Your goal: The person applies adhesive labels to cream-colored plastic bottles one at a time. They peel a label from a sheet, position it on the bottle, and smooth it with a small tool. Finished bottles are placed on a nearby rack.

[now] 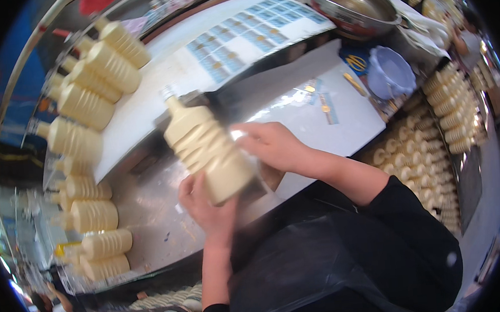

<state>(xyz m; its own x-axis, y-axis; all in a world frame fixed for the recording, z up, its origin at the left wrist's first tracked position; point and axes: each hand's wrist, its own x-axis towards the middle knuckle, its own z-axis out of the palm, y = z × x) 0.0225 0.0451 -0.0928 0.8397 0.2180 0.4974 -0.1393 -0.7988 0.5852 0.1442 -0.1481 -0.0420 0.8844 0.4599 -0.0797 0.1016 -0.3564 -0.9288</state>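
A cream-coloured ribbed plastic bottle (206,147) lies tilted over the worktable, its white-topped neck pointing away and to the left; it is blurred by motion. My left hand (207,208) is closed around its lower end, at the base. My right hand (272,146) is at the bottle's right side, fingers curled together. A small white bit (237,135) shows at those fingertips, too blurred to name. A dark block (169,121) shows partly behind the bottle. Two or three loose blue-and-yellow labels (329,109) lie on the table to the right.
Rows of blue labels (253,34) cover a raised white board (168,57). Several similar bottles (94,213) line the left edge. A metal basin (355,1) and a lavender bucket (392,73) stand at the far right. Many bottles (415,162) are massed beside the table, right.
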